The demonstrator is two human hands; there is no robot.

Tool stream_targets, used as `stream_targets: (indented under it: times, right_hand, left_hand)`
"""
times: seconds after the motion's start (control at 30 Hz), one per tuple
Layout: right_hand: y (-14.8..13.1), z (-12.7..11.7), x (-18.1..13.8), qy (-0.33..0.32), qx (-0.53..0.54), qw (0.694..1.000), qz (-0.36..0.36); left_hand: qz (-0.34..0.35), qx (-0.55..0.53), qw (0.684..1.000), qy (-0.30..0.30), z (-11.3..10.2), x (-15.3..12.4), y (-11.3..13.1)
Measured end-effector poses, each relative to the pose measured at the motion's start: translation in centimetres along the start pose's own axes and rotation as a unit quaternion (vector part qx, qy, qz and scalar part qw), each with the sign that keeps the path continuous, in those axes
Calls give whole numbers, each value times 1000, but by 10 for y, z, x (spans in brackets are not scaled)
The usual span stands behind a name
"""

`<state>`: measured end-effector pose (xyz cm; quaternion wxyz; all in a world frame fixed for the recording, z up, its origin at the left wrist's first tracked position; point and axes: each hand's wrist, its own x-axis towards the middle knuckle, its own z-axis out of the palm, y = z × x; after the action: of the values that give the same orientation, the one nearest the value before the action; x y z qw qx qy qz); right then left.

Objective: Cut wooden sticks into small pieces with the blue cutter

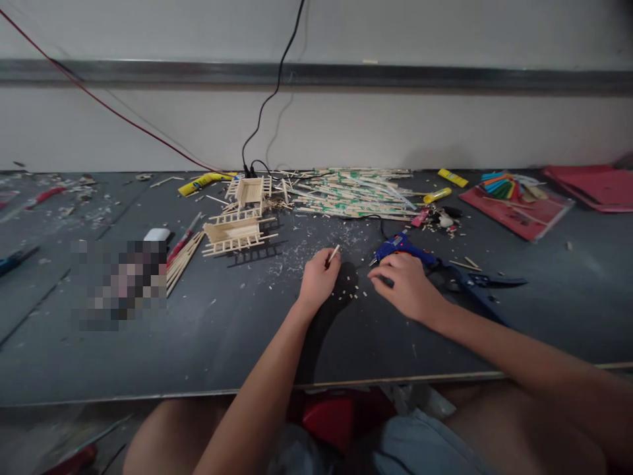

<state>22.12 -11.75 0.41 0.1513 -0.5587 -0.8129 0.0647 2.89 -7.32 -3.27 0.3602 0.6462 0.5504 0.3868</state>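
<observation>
Between the thumb and fingers of my left hand (pixel 319 274) a short, pale wooden stick (pixel 334 253) is pinched, its tip pointing up and right. My right hand (pixel 405 284) is just in front of a blue glue gun (pixel 395 245) lying on the table. Its thumb and forefinger are bent together; whatever they hold, if anything, is too small to make out. Tiny cut bits of wood (pixel 352 288) are scattered on the table between my hands. Left of them stand two small stick-built models, a railed one (pixel 232 232) and another (pixel 251 191) behind it.
Paper-wrapped sticks (pixel 353 194) are heaped at the back. Blue cutters (pixel 477 280) lie right of the glue gun. Loose sticks (pixel 184 262) and a red-handled knife (pixel 180 245) lie at left. Yellow tubes (pixel 452 177) and a red packet (pixel 519 212) are at right.
</observation>
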Motion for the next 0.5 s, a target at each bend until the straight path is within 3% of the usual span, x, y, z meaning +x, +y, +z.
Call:
stream_targets:
  times: [0.13, 0.5]
  right_hand:
    - [7, -7, 27, -15, -48, 998, 29]
    - [-6, -13, 93, -198, -170, 962, 84]
  left_hand:
    - [-6, -24, 1000, 10, -2, 0, -2]
    - [-19, -73, 997, 25, -4, 4, -8]
